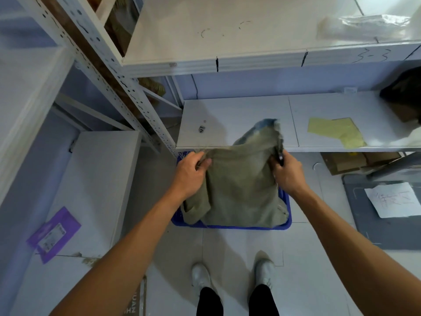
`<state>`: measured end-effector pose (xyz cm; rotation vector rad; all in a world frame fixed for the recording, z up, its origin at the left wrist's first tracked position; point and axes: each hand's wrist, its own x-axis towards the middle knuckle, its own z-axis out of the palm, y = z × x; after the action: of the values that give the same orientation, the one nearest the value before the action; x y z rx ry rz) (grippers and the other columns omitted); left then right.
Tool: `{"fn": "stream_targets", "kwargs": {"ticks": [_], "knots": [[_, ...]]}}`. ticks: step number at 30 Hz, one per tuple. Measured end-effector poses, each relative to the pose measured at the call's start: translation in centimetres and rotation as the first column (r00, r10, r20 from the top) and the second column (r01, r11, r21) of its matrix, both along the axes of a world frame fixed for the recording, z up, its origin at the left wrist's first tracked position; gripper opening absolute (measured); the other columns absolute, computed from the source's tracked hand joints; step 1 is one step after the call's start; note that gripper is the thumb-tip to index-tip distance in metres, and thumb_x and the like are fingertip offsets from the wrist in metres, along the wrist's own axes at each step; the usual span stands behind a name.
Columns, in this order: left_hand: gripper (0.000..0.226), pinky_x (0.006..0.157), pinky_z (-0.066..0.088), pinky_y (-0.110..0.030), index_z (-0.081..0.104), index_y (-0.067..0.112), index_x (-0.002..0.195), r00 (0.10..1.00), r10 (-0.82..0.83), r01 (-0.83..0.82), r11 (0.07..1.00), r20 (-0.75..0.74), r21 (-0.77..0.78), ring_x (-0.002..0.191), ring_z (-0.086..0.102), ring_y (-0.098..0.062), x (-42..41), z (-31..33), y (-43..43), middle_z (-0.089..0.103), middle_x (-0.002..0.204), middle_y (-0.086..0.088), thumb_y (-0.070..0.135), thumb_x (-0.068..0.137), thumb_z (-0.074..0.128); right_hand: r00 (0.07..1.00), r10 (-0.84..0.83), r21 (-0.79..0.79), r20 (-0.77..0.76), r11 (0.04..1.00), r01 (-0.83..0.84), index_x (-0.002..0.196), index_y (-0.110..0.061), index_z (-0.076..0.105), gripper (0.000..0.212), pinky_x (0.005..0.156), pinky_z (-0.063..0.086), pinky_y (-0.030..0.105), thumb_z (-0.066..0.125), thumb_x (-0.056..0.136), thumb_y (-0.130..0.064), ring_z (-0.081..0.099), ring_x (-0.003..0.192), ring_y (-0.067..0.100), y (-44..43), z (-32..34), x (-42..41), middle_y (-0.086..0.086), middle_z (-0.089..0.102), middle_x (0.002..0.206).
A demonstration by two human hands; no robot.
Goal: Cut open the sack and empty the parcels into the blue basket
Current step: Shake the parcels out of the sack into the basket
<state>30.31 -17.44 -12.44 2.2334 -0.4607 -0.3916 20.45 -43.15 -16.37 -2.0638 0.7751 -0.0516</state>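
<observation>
Both hands, left hand [192,172] and right hand [287,173], grip sack [239,188] over blue basket [286,201].

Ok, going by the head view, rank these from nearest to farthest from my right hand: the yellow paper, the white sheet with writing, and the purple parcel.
From the right hand, which grips the sack:
1. yellow paper, on the low shelf, just beyond and to the right.
2. white sheet, on the grey mat, farther right.
3. purple parcel, far off on the left side.

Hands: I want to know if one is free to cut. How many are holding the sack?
2. The left hand grips the sack at its upper left edge; the right hand grips its upper right edge, with a dark tool too.
</observation>
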Motion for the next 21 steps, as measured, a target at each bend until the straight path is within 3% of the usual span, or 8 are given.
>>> {"fn": "stream_targets", "kwargs": {"ticks": [2, 5, 8, 11, 13, 15, 19, 21], "knots": [[0.017, 0.082, 0.045, -0.035, 0.065, 0.016, 0.100, 0.996, 0.068, -0.062, 0.993, -0.061, 0.099, 0.095, 0.058, -0.025, 0.6, -1.8, 1.4, 0.056, 0.100, -0.006, 0.027, 0.103, 0.054, 0.988, 0.146, -0.149, -0.041, 0.977, -0.150, 0.113, -0.020, 0.059, 0.017, 0.075, 0.054, 0.049, 0.048, 0.101, -0.026, 0.064, 0.087, 0.042, 0.6, 0.5, 0.0, 0.017, 0.071, 0.096], [0.022, 0.076, 0.042, -0.034, 0.057, 0.031, 0.082, 0.996, 0.030, -0.011, 0.979, -0.089, 0.206, 0.094, 0.058, -0.029, 1.4, -3.8, 2.6, 0.056, 0.097, -0.006, 0.026, 0.103, 0.054, 0.990, 0.131, -0.199, 0.045, 0.973, -0.120, 0.098, -0.017, 0.052, 0.007, 0.060, 0.048, 0.043, 0.049, 0.101, -0.023, 0.058, 0.066, 0.033, 1.9, 0.8, 0.1, 0.009, 0.066, 0.079], [0.028, 0.072, 0.044, -0.034, 0.061, 0.028, 0.074, 0.996, -0.032, 0.053, 0.960, -0.082, 0.275, 0.092, 0.060, -0.028, 2.1, -4.2, 2.4, 0.058, 0.093, -0.005, 0.019, 0.100, 0.055, 0.976, 0.206, -0.334, -0.075, 0.917, -0.220, 0.107, -0.017, 0.053, 0.011, 0.059, 0.043, 0.038, 0.046, 0.100, -0.021, 0.058, 0.071, 0.035, 3.4, 0.2, -0.1, 0.010, 0.068, 0.087], [0.022, 0.088, 0.044, -0.034, 0.072, 0.022, 0.086, 0.994, -0.062, 0.088, 0.940, -0.089, 0.329, 0.101, 0.054, -0.016, 2.2, -4.4, 2.3, 0.054, 0.105, 0.003, 0.012, 0.098, 0.056, 0.980, 0.188, -0.391, -0.068, 0.899, -0.199, 0.100, -0.017, 0.051, 0.008, 0.060, 0.040, 0.037, 0.045, 0.097, -0.012, 0.060, 0.077, 0.036, 3.5, -0.4, -0.8, 0.009, 0.069, 0.093], [0.026, 0.070, 0.044, -0.031, 0.068, 0.013, 0.077, 0.995, -0.039, 0.065, 0.946, -0.090, 0.316, 0.080, 0.054, -0.012, 1.8, -4.6, 2.3, 0.060, 0.085, 0.006, 0.009, 0.099, 0.054, 0.984, 0.180, -0.414, -0.005, 0.895, -0.166, 0.100, -0.018, 0.051, 0.009, 0.061, 0.041, 0.037, 0.046, 0.098, -0.010, 0.058, 0.074, 0.032, 3.2, -0.2, -1.1, 0.005, 0.067, 0.093], [0.032, 0.054, 0.036, -0.029, 0.063, 0.008, 0.071, 0.993, -0.003, 0.041, 0.946, -0.116, 0.322, 0.061, 0.051, -0.014, 1.1, -4.3, 1.9, 0.062, 0.068, -0.003, 0.010, 0.100, 0.051, 0.967, 0.249, -0.471, -0.057, 0.847, -0.246, 0.103, -0.016, 0.051, 0.009, 0.061, 0.047, 0.040, 0.047, 0.098, -0.010, 0.060, 0.075, 0.035, 3.1, 0.1, -1.0, 0.008, 0.067, 0.098], [0.039, 0.053, 0.036, -0.029, 0.062, 0.015, 0.062, 0.991, 0.078, -0.051, 0.972, -0.110, 0.230, 0.053, 0.047, -0.007, 0.6, -4.5, 1.7, 0.060, 0.061, 0.001, 0.014, 0.101, 0.053, 0.976, 0.197, -0.451, 0.096, 0.883, -0.134, 0.104, -0.015, 0.058, 0.021, 0.062, 0.049, 0.041, 0.053, 0.089, -0.001, 0.062, 0.079, 0.034, 3.0, 1.1, -1.1, 0.007, 0.067, 0.100], [0.045, 0.055, 0.036, -0.027, 0.059, 0.018, 0.056, 0.990, 0.061, -0.028, 0.968, -0.127, 0.248, 0.051, 0.046, -0.007, 0.3, -4.4, 1.6, 0.057, 0.055, 0.002, 0.017, 0.101, 0.054, 0.975, 0.213, -0.495, 0.056, 0.854, -0.158, 0.101, -0.013, 0.056, 0.016, 0.060, 0.048, 0.041, 0.053, 0.089, -0.002, 0.063, 0.077, 0.037, 3.1, 1.0, -1.2, 0.009, 0.065, 0.096]]}}
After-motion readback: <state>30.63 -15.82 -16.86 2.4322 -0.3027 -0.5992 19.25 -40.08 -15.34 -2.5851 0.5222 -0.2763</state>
